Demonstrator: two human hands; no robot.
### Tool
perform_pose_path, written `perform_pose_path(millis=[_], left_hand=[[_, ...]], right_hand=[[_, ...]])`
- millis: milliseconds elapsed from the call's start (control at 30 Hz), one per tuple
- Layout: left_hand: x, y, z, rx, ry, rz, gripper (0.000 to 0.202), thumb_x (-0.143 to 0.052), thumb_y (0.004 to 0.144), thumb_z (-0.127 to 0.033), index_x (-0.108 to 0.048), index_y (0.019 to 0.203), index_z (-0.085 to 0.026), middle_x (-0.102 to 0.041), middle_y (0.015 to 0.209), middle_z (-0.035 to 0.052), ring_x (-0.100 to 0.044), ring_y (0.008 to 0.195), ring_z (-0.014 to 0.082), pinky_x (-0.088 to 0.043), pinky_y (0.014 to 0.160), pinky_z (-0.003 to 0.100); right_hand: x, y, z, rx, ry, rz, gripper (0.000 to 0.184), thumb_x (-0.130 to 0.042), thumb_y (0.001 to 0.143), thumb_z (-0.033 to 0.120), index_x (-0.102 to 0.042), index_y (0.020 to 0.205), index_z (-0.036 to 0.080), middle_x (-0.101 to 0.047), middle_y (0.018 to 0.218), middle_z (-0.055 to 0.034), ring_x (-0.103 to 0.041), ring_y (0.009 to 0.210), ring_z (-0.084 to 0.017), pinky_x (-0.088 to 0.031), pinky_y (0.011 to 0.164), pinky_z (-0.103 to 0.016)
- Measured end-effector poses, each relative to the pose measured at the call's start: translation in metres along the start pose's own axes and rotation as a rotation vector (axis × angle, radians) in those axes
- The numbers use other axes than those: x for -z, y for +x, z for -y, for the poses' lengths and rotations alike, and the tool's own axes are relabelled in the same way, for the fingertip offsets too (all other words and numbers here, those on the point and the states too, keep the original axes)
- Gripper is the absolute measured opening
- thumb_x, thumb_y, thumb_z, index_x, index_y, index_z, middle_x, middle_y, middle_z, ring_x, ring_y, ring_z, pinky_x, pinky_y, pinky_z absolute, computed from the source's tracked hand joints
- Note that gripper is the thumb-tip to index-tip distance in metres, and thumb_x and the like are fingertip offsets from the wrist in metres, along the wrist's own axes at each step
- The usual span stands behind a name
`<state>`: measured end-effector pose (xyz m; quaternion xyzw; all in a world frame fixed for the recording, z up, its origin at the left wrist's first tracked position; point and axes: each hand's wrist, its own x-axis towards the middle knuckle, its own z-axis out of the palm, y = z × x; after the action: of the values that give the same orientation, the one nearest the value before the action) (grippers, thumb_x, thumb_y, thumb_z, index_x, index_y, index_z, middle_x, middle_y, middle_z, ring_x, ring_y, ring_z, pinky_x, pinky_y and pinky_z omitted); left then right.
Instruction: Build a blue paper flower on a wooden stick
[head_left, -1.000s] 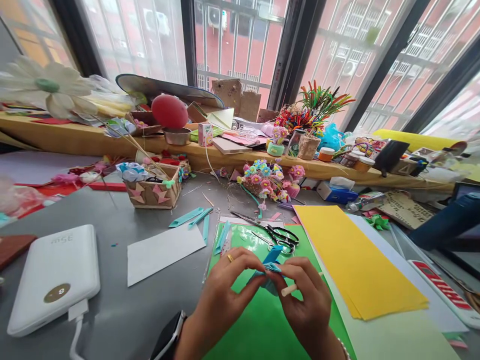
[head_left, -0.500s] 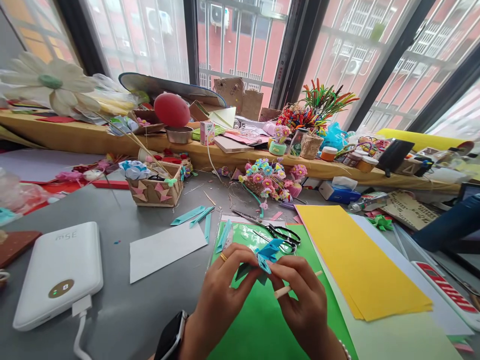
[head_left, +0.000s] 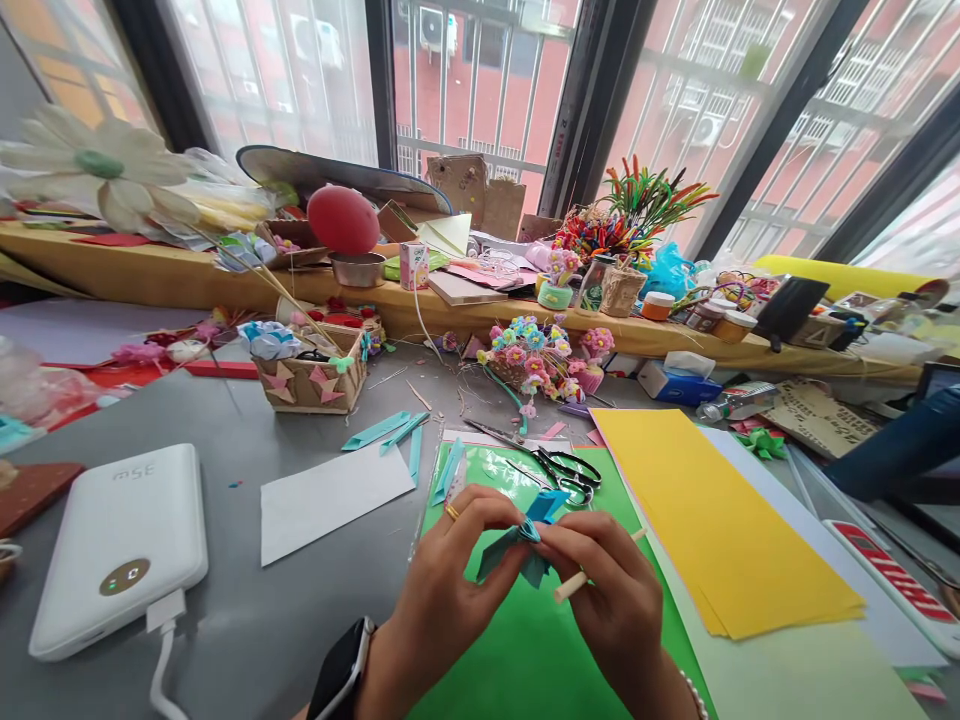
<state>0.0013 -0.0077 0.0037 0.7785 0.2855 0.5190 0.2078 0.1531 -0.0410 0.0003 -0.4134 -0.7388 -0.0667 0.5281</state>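
Between my two hands is a folded blue and teal paper piece (head_left: 546, 507), with several pointed flaps sticking out. My left hand (head_left: 459, 580), with a ring and a dark watch, pinches its left side. My right hand (head_left: 611, 590) pinches the right side with thumb and forefinger, while a thin pale wooden stick (head_left: 571, 586) runs between its fingers. Under the hands lies a green sheet (head_left: 495, 660). Black-handled scissors (head_left: 566, 468) rest on it just beyond the paper piece. Fingertips partly cover the folds.
A white power bank (head_left: 120, 550) with a cable is at left, near a white paper strip (head_left: 334, 503) and teal strips (head_left: 375, 430). Yellow sheets (head_left: 720, 530) lie at right. Behind stand a cardboard box (head_left: 311, 385), a bunch of small flowers (head_left: 532, 360) and a cluttered ledge (head_left: 420, 310).
The paper piece has turned and tilted between my fingers, so its teal flaps show more below. The stick's near end has shifted slightly to the right with my right hand.
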Motion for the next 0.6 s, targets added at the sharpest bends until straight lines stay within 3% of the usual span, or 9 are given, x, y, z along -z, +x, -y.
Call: perform_pose_path(millis=[200, 400, 600], left_hand=[[-0.0002, 0.0001, -0.0031, -0.027, -0.051, 0.042, 0.023, -0.056, 0.076, -0.005, -0.053, 0.093, -0.02, -0.062, 0.086, 0.0025, -0.059, 0.085, 0.0144, -0.049, 0.076, 0.023], [0.0011, -0.0015, -0.0013, -0.001, -0.103, 0.001, 0.026, -0.057, 0.078, -0.007, -0.049, 0.097, -0.023, -0.064, 0.087, 0.0007, -0.062, 0.08, 0.0129, -0.051, 0.072, 0.021], [0.0037, 0.0015, 0.0015, -0.007, -0.146, 0.063, 0.02, -0.057, 0.078, -0.006, -0.053, 0.09, -0.022, -0.064, 0.085, 0.0003, -0.062, 0.082, 0.0131, -0.05, 0.074, 0.022]], right_hand=[[0.0023, 0.0026, 0.0036, -0.016, -0.068, -0.095, 0.007, -0.057, 0.082, 0.016, -0.061, 0.086, 0.019, -0.056, 0.074, -0.0021, -0.058, 0.064, -0.012, -0.049, 0.055, -0.022], [0.003, 0.0028, 0.0034, -0.006, -0.107, -0.079, 0.01, -0.055, 0.083, 0.017, -0.06, 0.091, 0.021, -0.054, 0.079, -0.0026, -0.057, 0.066, -0.013, -0.051, 0.056, -0.023], [0.0039, 0.0021, 0.0034, -0.001, -0.112, -0.075, 0.009, -0.054, 0.083, 0.017, -0.059, 0.09, 0.022, -0.054, 0.077, -0.0026, -0.058, 0.065, -0.013, -0.05, 0.054, -0.024]])
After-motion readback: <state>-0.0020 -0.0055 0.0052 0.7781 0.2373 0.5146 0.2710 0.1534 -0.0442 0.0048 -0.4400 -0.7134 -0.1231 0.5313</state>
